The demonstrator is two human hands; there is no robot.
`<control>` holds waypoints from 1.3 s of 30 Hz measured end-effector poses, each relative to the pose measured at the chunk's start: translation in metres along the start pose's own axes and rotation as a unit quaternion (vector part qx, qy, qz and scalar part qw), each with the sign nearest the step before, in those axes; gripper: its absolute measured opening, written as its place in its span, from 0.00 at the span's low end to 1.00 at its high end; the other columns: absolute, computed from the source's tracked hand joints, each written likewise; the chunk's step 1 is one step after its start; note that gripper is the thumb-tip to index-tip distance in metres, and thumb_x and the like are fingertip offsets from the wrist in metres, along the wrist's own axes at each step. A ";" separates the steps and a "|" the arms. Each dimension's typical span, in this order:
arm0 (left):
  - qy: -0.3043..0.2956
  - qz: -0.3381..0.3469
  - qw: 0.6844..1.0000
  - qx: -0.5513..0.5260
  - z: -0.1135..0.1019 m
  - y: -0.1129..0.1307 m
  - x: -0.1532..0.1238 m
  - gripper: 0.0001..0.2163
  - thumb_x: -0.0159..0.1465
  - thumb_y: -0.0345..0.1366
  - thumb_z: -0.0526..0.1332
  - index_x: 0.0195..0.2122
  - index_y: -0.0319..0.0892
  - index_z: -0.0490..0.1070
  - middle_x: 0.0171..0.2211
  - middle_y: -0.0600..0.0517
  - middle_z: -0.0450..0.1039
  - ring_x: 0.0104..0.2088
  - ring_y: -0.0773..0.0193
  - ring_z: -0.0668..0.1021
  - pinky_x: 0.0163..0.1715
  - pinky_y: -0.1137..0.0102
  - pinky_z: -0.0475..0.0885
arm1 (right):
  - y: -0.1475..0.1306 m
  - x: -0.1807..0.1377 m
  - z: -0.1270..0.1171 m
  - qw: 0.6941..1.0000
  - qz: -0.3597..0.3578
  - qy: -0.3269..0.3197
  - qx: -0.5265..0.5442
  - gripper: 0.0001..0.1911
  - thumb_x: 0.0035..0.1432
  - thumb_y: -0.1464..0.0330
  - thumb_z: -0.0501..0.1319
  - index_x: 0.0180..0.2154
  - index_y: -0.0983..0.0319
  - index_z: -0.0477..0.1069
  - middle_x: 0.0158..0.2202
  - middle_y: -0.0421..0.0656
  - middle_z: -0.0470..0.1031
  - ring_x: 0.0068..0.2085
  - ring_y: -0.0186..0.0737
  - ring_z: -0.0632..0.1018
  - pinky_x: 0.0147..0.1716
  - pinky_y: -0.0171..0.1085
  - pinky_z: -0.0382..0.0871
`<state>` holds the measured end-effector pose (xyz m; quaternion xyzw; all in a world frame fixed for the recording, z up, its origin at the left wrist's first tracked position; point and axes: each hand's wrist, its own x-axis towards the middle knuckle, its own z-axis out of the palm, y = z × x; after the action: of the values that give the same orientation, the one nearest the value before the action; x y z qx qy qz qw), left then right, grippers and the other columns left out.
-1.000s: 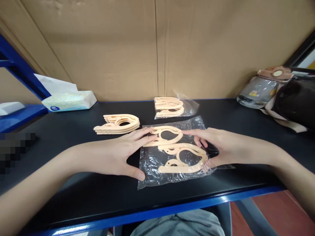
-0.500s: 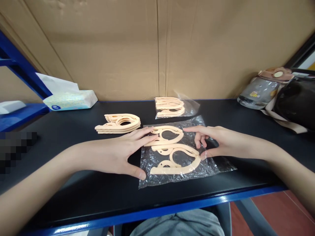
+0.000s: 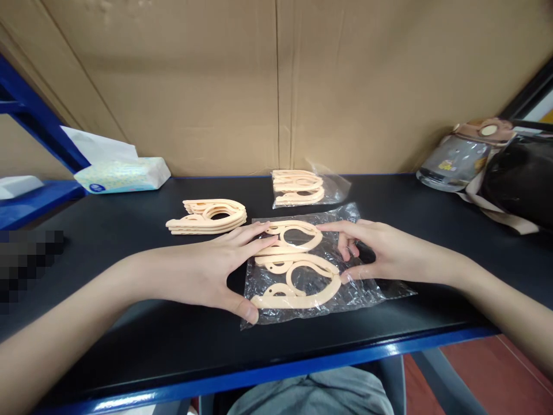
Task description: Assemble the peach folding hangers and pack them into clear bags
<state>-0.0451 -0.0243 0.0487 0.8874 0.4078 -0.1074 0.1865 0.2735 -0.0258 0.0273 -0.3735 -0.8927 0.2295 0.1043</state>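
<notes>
A clear plastic bag (image 3: pixel 363 291) lies flat with two beige folding hangers inside, one farther (image 3: pixel 309 249) and one nearer (image 3: pixel 309 301). My left hand (image 3: pixel 211 265) is open at the bag's left side. Its fingers rest over the left end of the farther hanger, and its thumb touches the nearer hanger's left end. My right hand (image 3: pixel 380 251) is open too, thumb and index finger apart, the other fingers curled. Its index fingertip touches the farther hanger's right end and its thumb the nearer one's, through the plastic.
Behind my left hand sits a stack of beige folding hangers (image 3: pixel 224 226). A bagged set of hangers (image 3: pixel 298 196) lies farther back. A tissue pack (image 3: pixel 129 176) stands at the back left; a water bottle (image 3: pixel 453 158) and a black bag (image 3: pixel 518 178) are at the right.
The nearer hanger has slid left inside the bag, its left end now at my left thumb. My right hand has moved slightly left with it. My left hand has hardly moved.
</notes>
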 end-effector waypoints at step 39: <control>0.130 -0.147 0.981 -0.003 -0.037 -0.094 -0.007 0.43 0.54 0.60 0.62 0.67 0.47 0.50 0.70 0.45 0.41 0.68 0.42 0.45 0.62 0.46 0.49 | 0.016 -0.002 -0.015 0.985 0.081 0.142 -0.058 0.24 0.62 0.55 0.57 0.57 0.57 0.63 0.30 0.37 0.75 0.29 0.36 0.74 0.31 0.36 0.66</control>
<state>-0.1204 0.0424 0.0614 0.8236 0.5549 -0.0163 0.1163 0.2900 -0.0124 0.0324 -0.4787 -0.8476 0.1294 0.1888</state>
